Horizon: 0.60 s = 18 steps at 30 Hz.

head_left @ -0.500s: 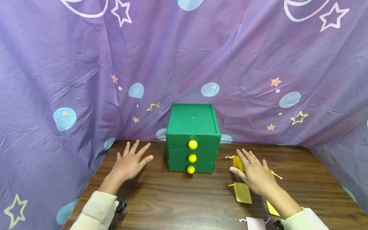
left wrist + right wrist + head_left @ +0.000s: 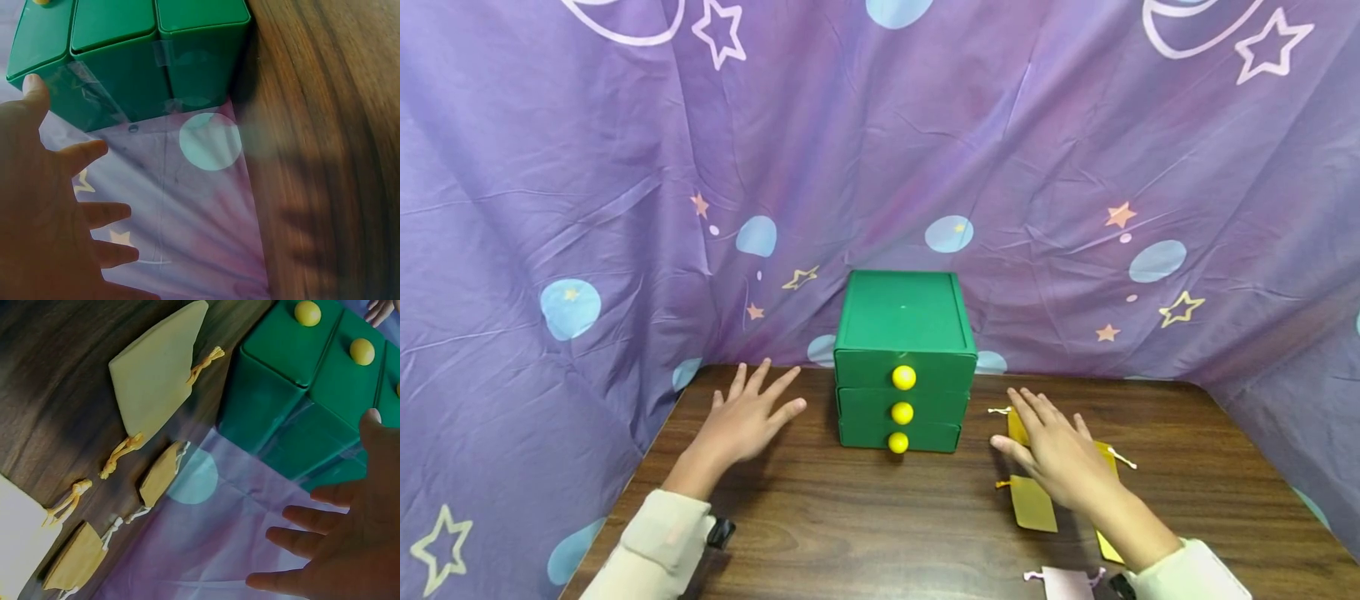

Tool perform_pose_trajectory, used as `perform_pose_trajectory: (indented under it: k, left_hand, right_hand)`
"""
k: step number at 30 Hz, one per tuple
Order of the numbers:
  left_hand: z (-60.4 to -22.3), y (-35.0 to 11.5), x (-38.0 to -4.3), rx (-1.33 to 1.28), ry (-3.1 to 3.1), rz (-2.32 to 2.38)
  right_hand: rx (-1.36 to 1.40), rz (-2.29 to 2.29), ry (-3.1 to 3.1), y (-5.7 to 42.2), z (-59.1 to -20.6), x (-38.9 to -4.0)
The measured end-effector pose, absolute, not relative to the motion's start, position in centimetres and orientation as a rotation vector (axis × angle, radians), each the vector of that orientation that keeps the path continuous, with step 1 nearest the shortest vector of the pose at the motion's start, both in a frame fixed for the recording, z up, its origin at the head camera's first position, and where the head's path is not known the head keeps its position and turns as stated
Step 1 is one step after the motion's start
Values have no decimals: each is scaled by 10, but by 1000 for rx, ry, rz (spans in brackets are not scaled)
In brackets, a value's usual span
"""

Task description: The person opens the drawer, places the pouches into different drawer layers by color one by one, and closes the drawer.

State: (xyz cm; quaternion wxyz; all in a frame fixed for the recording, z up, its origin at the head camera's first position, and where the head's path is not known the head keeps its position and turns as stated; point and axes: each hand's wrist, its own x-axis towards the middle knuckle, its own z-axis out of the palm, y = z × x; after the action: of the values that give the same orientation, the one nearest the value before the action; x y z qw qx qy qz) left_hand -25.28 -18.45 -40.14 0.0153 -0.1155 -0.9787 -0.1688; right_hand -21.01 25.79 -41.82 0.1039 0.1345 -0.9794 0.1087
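Observation:
A green three-drawer box point(image 2: 902, 312) stands at the back of the table, its drawers closed, with a round yellow knob point(image 2: 903, 377) on each. Left of it hovers my left hand point(image 2: 739, 427), fingers spread and nothing held; the left wrist view shows the thumb overlapping the box's side. To the box's right, my right hand point(image 2: 1063, 457) is stretched out above several drawstring pouches, also holding nothing. It partly covers an orange-yellow pouch point(image 2: 1017, 427) and a yellow one point(image 2: 1107, 454). Nearer lies a dull gold pouch point(image 2: 1033, 506), seen whole with orange cords in the right wrist view.
Another yellow pouch point(image 2: 1108, 547) lies under my right forearm. A pale pink pouch point(image 2: 1067, 585) is cut off by the bottom edge of the head view. Behind the brown wooden table point(image 2: 850, 533) hangs a purple cloth point(image 2: 880, 150) with stars and dots.
My left hand has shifted slightly right and away from me. The right hand has moved a little to the left. The box and pouches have stayed put.

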Motion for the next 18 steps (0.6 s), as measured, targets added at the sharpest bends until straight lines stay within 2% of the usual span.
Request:
perform_pose_trajectory:
  k: [18]
  left_hand:
    - [-395,-174,-257,-417,-3017,-538]
  right_hand:
    - [452,325,-2864,242,-413,-207]
